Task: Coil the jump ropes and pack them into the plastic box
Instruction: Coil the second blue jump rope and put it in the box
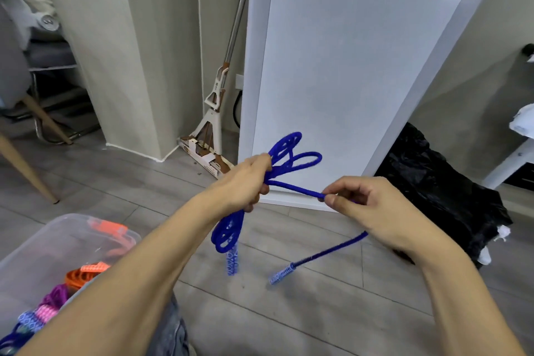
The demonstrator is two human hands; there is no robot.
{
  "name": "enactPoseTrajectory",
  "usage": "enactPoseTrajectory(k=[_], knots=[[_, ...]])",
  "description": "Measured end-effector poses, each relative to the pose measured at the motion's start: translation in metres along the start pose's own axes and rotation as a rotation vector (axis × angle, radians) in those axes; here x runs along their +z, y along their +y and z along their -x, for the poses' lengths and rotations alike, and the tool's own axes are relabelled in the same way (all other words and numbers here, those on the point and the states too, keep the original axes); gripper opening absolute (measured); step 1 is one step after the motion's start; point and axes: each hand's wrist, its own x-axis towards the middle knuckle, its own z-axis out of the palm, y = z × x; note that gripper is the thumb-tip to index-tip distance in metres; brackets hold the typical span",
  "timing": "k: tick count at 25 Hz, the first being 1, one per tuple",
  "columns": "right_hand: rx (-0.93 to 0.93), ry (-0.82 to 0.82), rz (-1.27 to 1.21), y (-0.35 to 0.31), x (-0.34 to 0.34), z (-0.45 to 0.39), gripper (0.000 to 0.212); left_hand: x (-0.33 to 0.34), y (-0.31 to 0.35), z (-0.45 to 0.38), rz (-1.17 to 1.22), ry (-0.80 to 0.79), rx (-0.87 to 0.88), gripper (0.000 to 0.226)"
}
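A blue jump rope (291, 153) is bundled into loops. My left hand (245, 182) grips the bundle at its middle, with loops sticking out above and hanging below. My right hand (367, 205) pinches a free strand stretched from the bundle; the strand runs down past that hand to a patterned blue handle (281, 274) dangling over the floor. A second blue handle (232, 261) hangs under the loops. The clear plastic box (55, 228) stands at the lower left, holding an orange rope (83, 273), a purple rope (55, 296) and another blue rope (17, 335).
A white board (346, 66) leans against the wall straight ahead, with a mop (213, 113) left of it. A black plastic bag (445, 191) lies at the right. Chair legs (26, 170) stand at the far left. Grey wooden floor lies under my hands.
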Motion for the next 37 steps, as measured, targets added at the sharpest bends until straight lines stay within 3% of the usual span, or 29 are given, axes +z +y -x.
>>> enactPoseTrajectory(k=[4, 8, 11, 14, 17, 19, 22, 24, 26, 30, 34, 37], knots=[[-0.034, 0.138, 0.011, -0.005, -0.007, 0.003, 0.010, 0.007, 0.000, 0.004, -0.593, -0.110, 0.094, 0.024], [-0.093, 0.176, 0.092, -0.015, -0.004, 0.007, 0.010, 0.007, 0.006, 0.016, -0.841, -0.297, 0.133, 0.018], [-0.190, 0.152, 0.128, -0.033, -0.011, 0.015, 0.007, 0.027, 0.018, 0.033, -0.894, -0.457, 0.173, 0.021], [-0.197, 0.096, 0.015, -0.036, -0.020, 0.013, 0.005, 0.045, 0.026, 0.055, -0.745, -0.600, 0.277, 0.019], [-0.116, 0.080, -0.170, -0.016, -0.021, 0.004, 0.015, 0.042, 0.027, 0.066, -0.273, -0.794, 0.265, 0.024], [0.012, 0.044, -0.372, 0.000, -0.015, -0.006, 0.017, 0.035, 0.024, 0.060, -0.030, -0.819, 0.272, 0.032], [0.073, -0.053, -0.546, 0.016, 0.014, -0.021, 0.014, 0.024, 0.018, 0.041, 0.278, -0.669, 0.271, 0.034], [0.130, -0.014, -0.596, 0.023, 0.036, -0.025, 0.028, 0.015, 0.010, 0.024, 0.350, -0.440, 0.223, 0.030], [0.178, -0.003, -0.464, 0.023, 0.050, -0.024, 0.024, 0.009, -0.004, 0.008, 0.218, -0.185, 0.158, 0.027], [0.045, -0.060, 0.111, 0.010, 0.060, -0.017, 0.026, 0.011, -0.021, -0.006, -0.340, 0.191, 0.166, 0.013], [-0.100, -0.079, 0.394, -0.009, 0.051, -0.004, 0.020, 0.004, -0.023, -0.007, -0.743, 0.318, 0.338, 0.011], [-0.289, 0.134, 0.410, -0.018, 0.034, -0.003, 0.010, 0.007, -0.017, 0.002, -0.827, 0.131, 0.451, 0.013]])
